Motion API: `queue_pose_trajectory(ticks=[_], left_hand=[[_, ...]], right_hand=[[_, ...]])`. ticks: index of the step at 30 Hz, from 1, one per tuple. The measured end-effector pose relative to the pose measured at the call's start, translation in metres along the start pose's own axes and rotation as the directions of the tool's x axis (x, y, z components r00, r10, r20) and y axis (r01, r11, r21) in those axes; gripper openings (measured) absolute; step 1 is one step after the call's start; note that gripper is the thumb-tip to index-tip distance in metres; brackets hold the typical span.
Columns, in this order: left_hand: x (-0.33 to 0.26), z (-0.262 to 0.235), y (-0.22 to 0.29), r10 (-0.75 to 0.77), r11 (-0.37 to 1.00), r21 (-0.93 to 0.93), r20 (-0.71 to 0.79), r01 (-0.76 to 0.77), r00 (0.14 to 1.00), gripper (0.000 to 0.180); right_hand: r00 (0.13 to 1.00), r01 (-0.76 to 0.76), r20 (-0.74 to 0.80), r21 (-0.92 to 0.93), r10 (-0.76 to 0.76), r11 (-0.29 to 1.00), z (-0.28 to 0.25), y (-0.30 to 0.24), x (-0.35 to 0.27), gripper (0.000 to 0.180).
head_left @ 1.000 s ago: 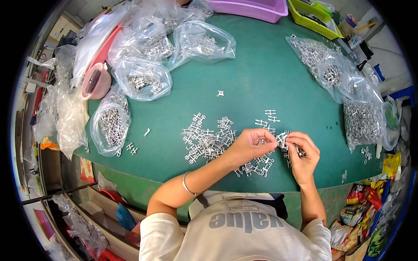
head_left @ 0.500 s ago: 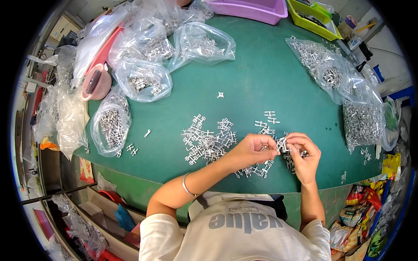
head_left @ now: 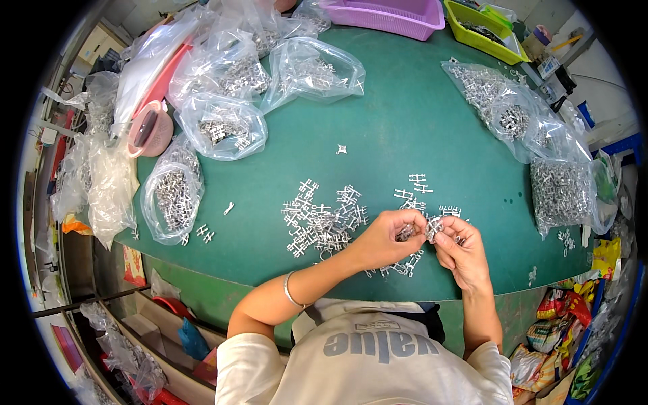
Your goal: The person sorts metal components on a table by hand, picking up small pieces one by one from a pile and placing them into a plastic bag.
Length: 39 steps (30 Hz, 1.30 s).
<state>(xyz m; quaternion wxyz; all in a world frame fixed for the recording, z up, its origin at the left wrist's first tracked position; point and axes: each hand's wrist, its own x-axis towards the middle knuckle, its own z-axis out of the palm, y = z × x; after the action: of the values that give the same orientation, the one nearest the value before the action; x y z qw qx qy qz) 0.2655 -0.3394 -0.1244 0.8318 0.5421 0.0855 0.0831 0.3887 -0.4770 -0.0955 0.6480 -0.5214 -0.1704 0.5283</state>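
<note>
Both hands meet over the near right part of the green table. My left hand (head_left: 393,237) is closed, with small silver metal pieces in its curled fingers. Thumb and forefinger of my right hand (head_left: 463,255) pinch a silver metal piece (head_left: 434,227) right at the left fingertips; more metal shows among the right fingers. To the left of my hands lies a loose pile of branching silver metal parts (head_left: 322,219). A smaller group of the same parts (head_left: 408,196) lies just beyond the hands, and others are partly hidden under them.
Clear plastic bags of metal parts (head_left: 174,196) line the left side; another filled bag (head_left: 561,192) sits at the right. A purple basket (head_left: 388,17) and a yellow-green basket (head_left: 482,34) stand at the far edge. One small square piece (head_left: 341,149) lies mid-table.
My right hand has turned and shifted slightly left and down, its fingers curling more. The pinched metal piece has moved slightly lower. Parts beside the right hand are now uncovered.
</note>
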Motion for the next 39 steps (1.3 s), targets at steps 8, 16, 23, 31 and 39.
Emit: queue_pose_trajectory(ticks=[8,16,23,31,39], left_hand=[[0.001,-0.001,0.007,-0.087,0.996,0.021,-0.027,0.087,0.996,0.009],[-0.001,0.011,0.008,0.227,0.926,0.348,-0.196,-0.149,0.954,0.017],[0.003,-0.006,0.007,-0.182,0.949,-0.242,0.1,0.201,0.978,0.017],[0.001,-0.001,0.015,-0.27,0.947,-0.154,0.09,0.281,0.959,0.025],[-0.002,0.007,0.005,0.01,0.983,0.184,-0.131,0.014,0.991,0.023]], right_hand=[[0.997,0.062,-0.043,-0.182,-0.071,0.981,0.007,-0.003,0.0,0.005],[0.998,-0.048,-0.032,0.16,0.054,0.986,0.01,-0.005,-0.001,0.01],[0.995,0.085,-0.052,0.033,-0.084,0.996,0.013,0.003,-0.002,0.008],[0.994,0.083,-0.077,0.091,-0.076,0.992,0.013,0.006,-0.005,0.004],[0.997,-0.062,-0.041,0.119,0.068,0.991,0.012,0.002,-0.003,0.008]])
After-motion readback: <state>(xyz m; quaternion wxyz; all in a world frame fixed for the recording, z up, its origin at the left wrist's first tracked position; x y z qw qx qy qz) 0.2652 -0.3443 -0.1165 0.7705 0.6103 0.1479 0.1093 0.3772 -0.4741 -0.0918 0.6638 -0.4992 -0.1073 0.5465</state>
